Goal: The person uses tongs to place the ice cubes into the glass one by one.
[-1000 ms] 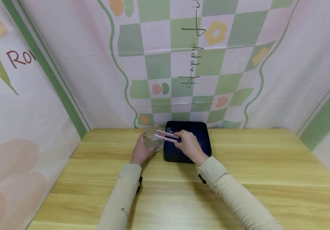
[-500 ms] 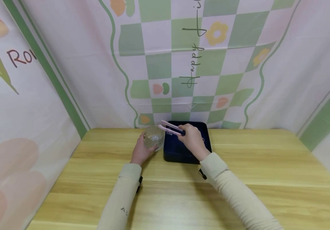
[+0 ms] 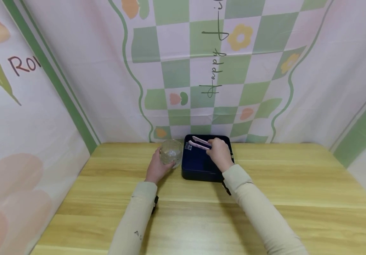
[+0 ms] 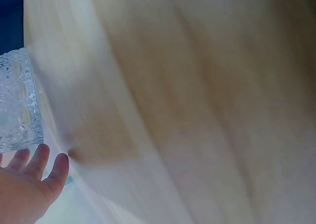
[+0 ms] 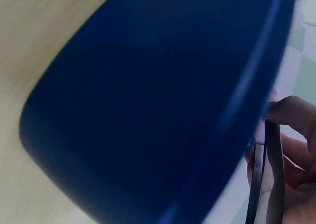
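Note:
My left hand [image 3: 158,164] holds a clear textured glass [image 3: 171,153] from its left and front, just left of a dark blue tray [image 3: 198,175]. In the left wrist view the fingers [image 4: 58,174] show at one end of the glass [image 4: 17,103]. My right hand [image 3: 220,153] grips tongs [image 3: 198,144] with pale pink arms over the tray; their tips are spread apart, with nothing seen between them. A few small clear cubes [image 3: 188,146] lie in the tray's back left corner, close to the tips. The right wrist view shows the tongs' dark handle [image 5: 274,184] under my fingers.
The tray and glass are near the back edge of a wooden table [image 3: 195,219]. Behind it hangs a patterned cloth [image 3: 202,71] with green checks; another cloth [image 3: 26,141] borders the left side. The tray's raised wall [image 5: 163,110] stands close to my right wrist.
My right hand has moved the tongs from over the glass to the right, over the tray, and their tips have spread apart. My left hand and the glass stay in place.

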{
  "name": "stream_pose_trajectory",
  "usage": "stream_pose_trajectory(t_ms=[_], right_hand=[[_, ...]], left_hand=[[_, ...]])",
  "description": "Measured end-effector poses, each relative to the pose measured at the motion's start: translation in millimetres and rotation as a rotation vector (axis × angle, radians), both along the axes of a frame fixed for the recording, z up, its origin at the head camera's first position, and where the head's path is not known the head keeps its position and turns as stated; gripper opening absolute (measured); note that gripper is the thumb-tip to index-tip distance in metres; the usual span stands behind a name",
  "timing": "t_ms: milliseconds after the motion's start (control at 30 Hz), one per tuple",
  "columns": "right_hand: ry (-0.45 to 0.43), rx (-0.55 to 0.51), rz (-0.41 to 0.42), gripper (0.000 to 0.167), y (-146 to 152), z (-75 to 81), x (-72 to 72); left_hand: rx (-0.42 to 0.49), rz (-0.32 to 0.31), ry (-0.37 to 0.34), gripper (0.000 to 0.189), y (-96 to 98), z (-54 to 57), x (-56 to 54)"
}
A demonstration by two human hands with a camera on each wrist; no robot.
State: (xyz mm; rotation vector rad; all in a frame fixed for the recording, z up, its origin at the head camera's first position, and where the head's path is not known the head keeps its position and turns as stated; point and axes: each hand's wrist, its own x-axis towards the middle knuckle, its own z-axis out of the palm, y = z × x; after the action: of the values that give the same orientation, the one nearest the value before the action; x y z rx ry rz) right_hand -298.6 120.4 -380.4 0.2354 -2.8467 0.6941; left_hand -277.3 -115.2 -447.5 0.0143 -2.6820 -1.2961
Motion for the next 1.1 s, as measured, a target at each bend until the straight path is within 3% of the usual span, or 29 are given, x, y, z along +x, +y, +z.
stream_pose_trajectory(t_ms=[467, 700, 1100], right_hand=[[-0.046, 0.054, 0.004, 0.037, 4, -17.4, -7.8], [-0.062, 0.066, 0.022, 0.036, 0, -18.8, -8.0], [0.001, 0.085, 0.056, 0.031, -6, -24.2, -6.3]], left_hand=[[-0.002, -0.006, -0.013, 0.086, -0.7, 0.0, 0.1], [-0.001, -0.004, -0.01, 0.086, -0.6, 0.4, 1.3], [0.009, 0.0, -0.033, 0.087, -1.7, -1.4, -0.1]])
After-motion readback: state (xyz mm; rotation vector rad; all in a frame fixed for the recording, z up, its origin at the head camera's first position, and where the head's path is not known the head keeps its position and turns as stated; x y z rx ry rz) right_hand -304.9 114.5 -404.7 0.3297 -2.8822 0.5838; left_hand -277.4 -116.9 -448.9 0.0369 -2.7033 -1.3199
